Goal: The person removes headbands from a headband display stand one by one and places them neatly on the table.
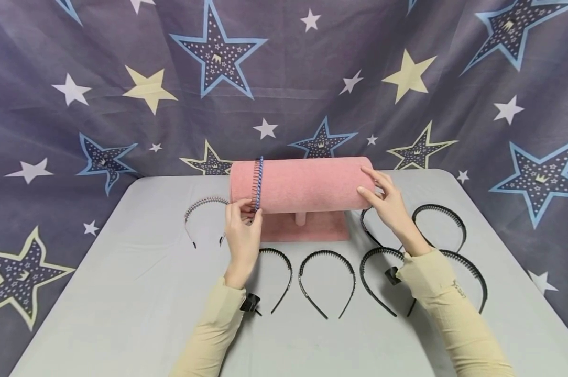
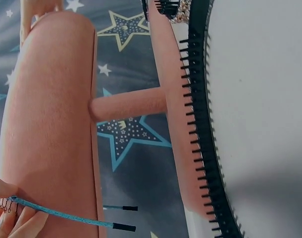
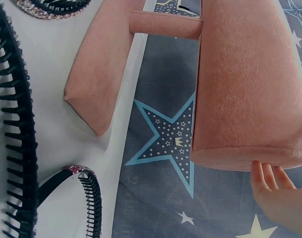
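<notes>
A pink padded roll [image 1: 307, 183] lies crosswise on a short post above a flat pink base [image 1: 307, 230]. Round its left part sits a blue headband [image 1: 259, 180] with comb teeth. My left hand [image 1: 243, 235] pinches the headband's near side, low on the roll's front. In the left wrist view, the headband's dark-tipped end [image 2: 124, 227] sticks out past the fingers. At the roll's other end is my right hand [image 1: 392, 207]; its fairly straight fingers rest against the end, as the right wrist view shows with the fingers [image 3: 270, 181].
A pale toothed headband [image 1: 206, 200] lies left of the stand. Black toothed headbands lie in front, among them one at the middle [image 1: 326, 253], with several more at the right, such as one [image 1: 439, 207] behind my right sleeve. A starry cloth [image 1: 284, 78] hangs behind the table.
</notes>
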The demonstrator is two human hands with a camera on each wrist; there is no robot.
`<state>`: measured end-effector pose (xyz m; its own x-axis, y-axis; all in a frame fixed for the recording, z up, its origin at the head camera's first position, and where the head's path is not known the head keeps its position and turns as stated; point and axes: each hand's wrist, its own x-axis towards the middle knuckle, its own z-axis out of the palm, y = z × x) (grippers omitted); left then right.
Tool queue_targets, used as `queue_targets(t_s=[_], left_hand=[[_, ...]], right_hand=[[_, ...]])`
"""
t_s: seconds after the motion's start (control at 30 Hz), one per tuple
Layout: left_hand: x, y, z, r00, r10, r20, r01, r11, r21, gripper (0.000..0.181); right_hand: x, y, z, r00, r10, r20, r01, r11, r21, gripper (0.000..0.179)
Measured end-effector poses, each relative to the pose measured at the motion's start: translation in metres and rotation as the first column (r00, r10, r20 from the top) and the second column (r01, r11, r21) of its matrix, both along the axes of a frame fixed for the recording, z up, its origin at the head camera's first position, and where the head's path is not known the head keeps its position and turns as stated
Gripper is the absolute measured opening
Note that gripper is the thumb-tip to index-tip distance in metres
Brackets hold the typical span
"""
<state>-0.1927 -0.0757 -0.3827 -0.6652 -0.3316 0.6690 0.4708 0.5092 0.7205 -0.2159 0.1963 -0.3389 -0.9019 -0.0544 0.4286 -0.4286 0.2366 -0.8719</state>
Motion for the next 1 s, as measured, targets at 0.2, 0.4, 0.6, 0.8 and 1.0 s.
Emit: queue_targets(t_s=[0.2, 0.4, 0.6, 0.8, 1.0], left_hand=[[0.0, -0.007, -0.001, 1.0, 0.015, 0.022, -0.015, 1.0, -0.001, 0.023], [-0.001, -0.015, -0.002, 0.999, 0.048, -0.014, -0.048, 0.999, -0.019, 0.023], [-0.002, -0.022, -0.002, 0.998, 0.062, -0.032, -0.064, 0.997, -0.051, 0.023], [-0.002, -0.028, -0.003, 0.998, 0.062, -0.013, -0.063, 0.997, -0.033, 0.022], [-0.001, -0.036, -0.003, 0.998, 0.059, 0.008, -0.058, 0.998, -0.007, 0.024]], right_hand=[[-0.003, 0.002, -0.003, 1.0, 0.006, 0.006, -0.006, 1.0, -0.002, 0.044], [-0.006, 0.005, -0.006, 1.0, 0.005, 0.01, -0.005, 1.0, 0.011, 0.045], [-0.001, 0.001, -0.001, 1.0, 0.006, 0.019, -0.005, 1.0, -0.004, 0.044], [-0.008, 0.005, -0.009, 1.0, 0.01, 0.011, -0.01, 1.0, 0.001, 0.044], [-0.009, 0.005, -0.01, 1.0, 0.005, 0.005, -0.005, 1.0, -0.008, 0.044]])
